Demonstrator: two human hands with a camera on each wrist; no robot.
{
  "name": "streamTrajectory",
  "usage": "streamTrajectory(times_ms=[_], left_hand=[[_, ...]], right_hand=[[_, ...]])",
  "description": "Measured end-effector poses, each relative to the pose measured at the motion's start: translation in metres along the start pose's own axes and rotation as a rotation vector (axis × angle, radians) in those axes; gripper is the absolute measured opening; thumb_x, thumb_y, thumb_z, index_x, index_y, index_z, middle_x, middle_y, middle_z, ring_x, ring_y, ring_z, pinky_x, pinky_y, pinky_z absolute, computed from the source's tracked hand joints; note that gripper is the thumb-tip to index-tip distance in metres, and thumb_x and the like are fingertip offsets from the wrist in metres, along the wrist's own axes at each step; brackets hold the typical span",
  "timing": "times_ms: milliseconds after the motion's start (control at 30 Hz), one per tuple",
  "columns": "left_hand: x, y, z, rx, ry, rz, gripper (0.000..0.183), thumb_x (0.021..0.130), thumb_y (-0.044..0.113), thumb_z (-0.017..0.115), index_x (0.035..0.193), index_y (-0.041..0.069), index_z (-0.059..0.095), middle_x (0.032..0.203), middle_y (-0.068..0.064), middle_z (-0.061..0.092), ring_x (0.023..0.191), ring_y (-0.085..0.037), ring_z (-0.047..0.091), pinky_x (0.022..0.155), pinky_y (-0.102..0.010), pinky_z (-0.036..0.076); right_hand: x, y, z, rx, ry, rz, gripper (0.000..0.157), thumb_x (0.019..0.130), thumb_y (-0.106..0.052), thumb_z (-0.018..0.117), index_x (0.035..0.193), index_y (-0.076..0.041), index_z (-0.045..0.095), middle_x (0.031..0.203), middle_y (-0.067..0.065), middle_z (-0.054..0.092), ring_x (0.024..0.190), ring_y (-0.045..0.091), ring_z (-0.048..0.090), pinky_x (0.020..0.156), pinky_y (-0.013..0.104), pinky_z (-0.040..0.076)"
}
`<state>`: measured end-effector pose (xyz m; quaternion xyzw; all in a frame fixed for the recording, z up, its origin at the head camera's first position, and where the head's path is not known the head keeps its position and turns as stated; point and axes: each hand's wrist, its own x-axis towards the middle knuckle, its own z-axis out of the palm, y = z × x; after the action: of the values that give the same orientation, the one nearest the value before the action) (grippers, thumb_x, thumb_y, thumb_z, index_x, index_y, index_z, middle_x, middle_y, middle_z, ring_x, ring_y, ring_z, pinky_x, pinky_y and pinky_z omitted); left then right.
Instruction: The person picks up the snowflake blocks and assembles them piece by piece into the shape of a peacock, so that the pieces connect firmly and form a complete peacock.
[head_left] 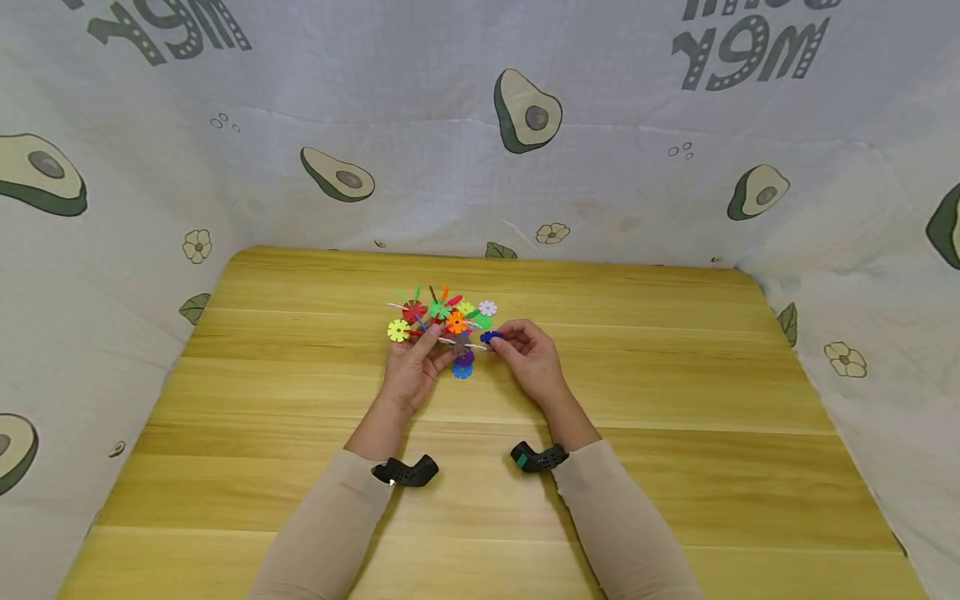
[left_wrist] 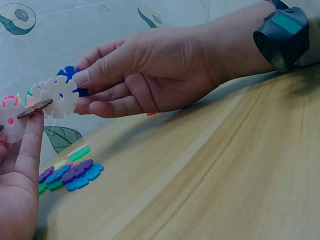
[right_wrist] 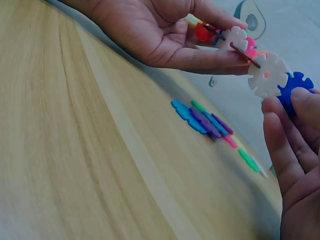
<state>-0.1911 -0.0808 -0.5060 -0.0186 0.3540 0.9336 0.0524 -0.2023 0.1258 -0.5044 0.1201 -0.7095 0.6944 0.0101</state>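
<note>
My left hand [head_left: 411,375] holds a chain of joined snowflake discs between thumb and fingers, above the table. In the right wrist view, two white discs, one [right_wrist: 265,82] at the chain's right end, are linked by a brown disc [right_wrist: 245,54] seen edge-on. My right hand [head_left: 534,360] pinches a dark blue snowflake disc [right_wrist: 295,90] between thumb and fingers. The blue disc meets the end white disc [left_wrist: 61,97] in both wrist views; whether their slots are interlocked I cannot tell. Part of the chain is hidden behind the left fingers.
Loose snowflake discs, among them purple [left_wrist: 77,171] and light blue [left_wrist: 89,177] ones, lie overlapping on the wooden table [head_left: 675,375] below the hands. An avocado-print cloth [head_left: 420,108] hangs behind the table. Each wrist wears a black band [head_left: 405,472].
</note>
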Motion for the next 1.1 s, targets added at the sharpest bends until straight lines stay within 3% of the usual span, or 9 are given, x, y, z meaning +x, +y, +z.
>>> streamTrajectory(times_ms=[100, 200, 367, 467, 700, 967, 1100], left_hand=[[0.000, -0.001, -0.001, 0.001, -0.004, -0.011, 0.018, 0.105, 0.010, 0.056, 0.122, 0.010, 0.062, 0.102, -0.004, 0.078, 0.093, -0.016, 0.077, 0.082, -0.029, 0.064], [-0.001, -0.001, 0.000, 0.009, -0.006, -0.021, 0.019, 0.105, 0.010, 0.055, 0.123, 0.010, 0.061, 0.104, -0.003, 0.078, 0.094, -0.015, 0.077, 0.081, -0.028, 0.064], [0.000, -0.001, 0.002, 0.021, -0.013, -0.039, 0.017, 0.106, 0.009, 0.053, 0.121, 0.010, 0.061, 0.104, -0.003, 0.078, 0.095, -0.013, 0.077, 0.082, -0.029, 0.065], [0.001, -0.001, 0.003, 0.023, -0.016, -0.044, 0.017, 0.106, 0.008, 0.051, 0.121, 0.011, 0.060, 0.105, -0.002, 0.078, 0.095, -0.013, 0.077, 0.082, -0.030, 0.065], [-0.001, 0.000, 0.003, 0.042, -0.027, -0.041, 0.023, 0.106, 0.008, 0.053, 0.129, 0.009, 0.054, 0.109, -0.001, 0.077, 0.098, -0.013, 0.076, 0.083, -0.028, 0.064], [0.000, 0.000, 0.004, 0.060, 0.006, -0.045, 0.015, 0.105, 0.007, 0.054, 0.117, 0.013, 0.060, 0.102, 0.000, 0.076, 0.092, -0.012, 0.076, 0.080, -0.027, 0.064], [0.000, -0.001, 0.004, 0.069, 0.021, -0.047, 0.018, 0.105, 0.003, 0.052, 0.118, 0.013, 0.059, 0.102, 0.001, 0.075, 0.091, -0.011, 0.075, 0.079, -0.026, 0.064]], right_hand=[[0.000, 0.000, 0.000, 0.019, -0.025, -0.010, 0.018, 0.098, 0.003, 0.064, 0.111, 0.013, 0.059, 0.095, -0.003, 0.071, 0.084, 0.012, 0.073, 0.082, 0.030, 0.064], [0.000, 0.000, 0.002, 0.012, -0.027, -0.016, 0.016, 0.098, 0.004, 0.063, 0.111, 0.013, 0.061, 0.098, -0.001, 0.072, 0.086, 0.009, 0.073, 0.082, 0.026, 0.064], [0.000, -0.002, 0.006, -0.038, -0.023, -0.039, 0.014, 0.098, 0.003, 0.063, 0.109, 0.012, 0.065, 0.105, 0.024, 0.072, 0.088, 0.003, 0.071, 0.081, 0.021, 0.062], [0.000, -0.003, 0.007, -0.085, -0.016, -0.051, 0.014, 0.098, 0.002, 0.063, 0.108, 0.011, 0.066, 0.107, 0.032, 0.070, 0.086, 0.002, 0.070, 0.078, 0.019, 0.062], [0.000, -0.003, 0.008, -0.181, -0.009, -0.059, 0.012, 0.097, 0.000, 0.065, 0.107, 0.006, 0.068, 0.104, 0.027, 0.072, 0.085, 0.000, 0.069, 0.078, 0.019, 0.062], [-0.001, -0.005, 0.011, -0.199, -0.025, -0.064, 0.010, 0.097, 0.000, 0.065, 0.106, 0.005, 0.067, 0.103, 0.027, 0.073, 0.086, 0.000, 0.068, 0.077, 0.017, 0.060], [-0.001, -0.005, 0.011, -0.248, -0.032, -0.082, 0.008, 0.096, 0.001, 0.066, 0.103, 0.005, 0.067, 0.099, 0.026, 0.074, 0.084, 0.000, 0.067, 0.076, 0.014, 0.058]])
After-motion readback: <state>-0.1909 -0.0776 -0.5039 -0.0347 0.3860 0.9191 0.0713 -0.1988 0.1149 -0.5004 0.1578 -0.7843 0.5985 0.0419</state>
